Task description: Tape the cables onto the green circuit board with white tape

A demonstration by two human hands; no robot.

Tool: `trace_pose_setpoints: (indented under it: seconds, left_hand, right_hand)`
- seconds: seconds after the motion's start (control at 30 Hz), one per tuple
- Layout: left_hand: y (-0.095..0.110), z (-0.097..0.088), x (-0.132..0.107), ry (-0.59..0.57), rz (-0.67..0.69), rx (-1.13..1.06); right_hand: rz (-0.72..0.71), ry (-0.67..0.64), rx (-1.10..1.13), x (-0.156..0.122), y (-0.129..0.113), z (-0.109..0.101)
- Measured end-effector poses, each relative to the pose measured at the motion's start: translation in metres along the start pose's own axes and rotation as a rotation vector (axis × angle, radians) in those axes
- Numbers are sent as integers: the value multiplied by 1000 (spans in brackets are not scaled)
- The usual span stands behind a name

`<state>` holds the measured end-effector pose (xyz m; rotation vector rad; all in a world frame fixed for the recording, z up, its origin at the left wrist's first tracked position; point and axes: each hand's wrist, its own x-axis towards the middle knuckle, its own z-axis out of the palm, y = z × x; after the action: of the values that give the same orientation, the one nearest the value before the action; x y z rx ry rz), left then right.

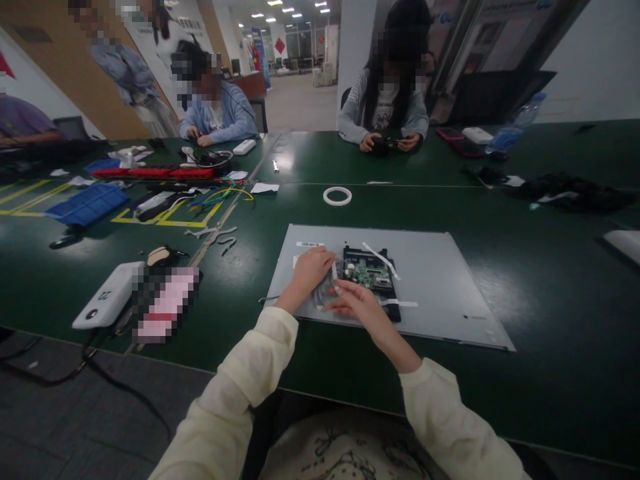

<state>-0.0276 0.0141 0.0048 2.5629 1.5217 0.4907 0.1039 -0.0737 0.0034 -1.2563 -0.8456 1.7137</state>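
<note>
Grey panel (440, 287) flat on green table (550, 267), black frame (393, 313) with circuit board (367, 275) sitting on it, near its middle. Left hand (313, 268) at upper end of a short white strip (335, 269), right hand (361, 301) at its lower end; can't tell if either is pinching it (too small). Grey cable (318, 293) by both hands, tape roll (337, 196) beyond panel

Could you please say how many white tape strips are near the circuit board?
3 visible: a diagonal white tape strip over the black plastic frame, a horizontal strip crossing its lower-right edge, and a short strip between the left hand and right hand. More may be hidden.
</note>
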Motion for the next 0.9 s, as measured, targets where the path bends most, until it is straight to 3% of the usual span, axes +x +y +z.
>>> trace_pose_setpoints:
  seconds: [0.33,0.57,0.9]
  left_hand:
    - [-1,0,0,-13,-27,-5]
    - [-1,1,0,-38,-34,-15]
    - [2,-2,-1,-31,-23,50]
  right_hand:
    - [21,-29,25,-10,-11,4]
    - [63,40,74,-13,-16,7]
    - [9,25,19,-6,-6,5]
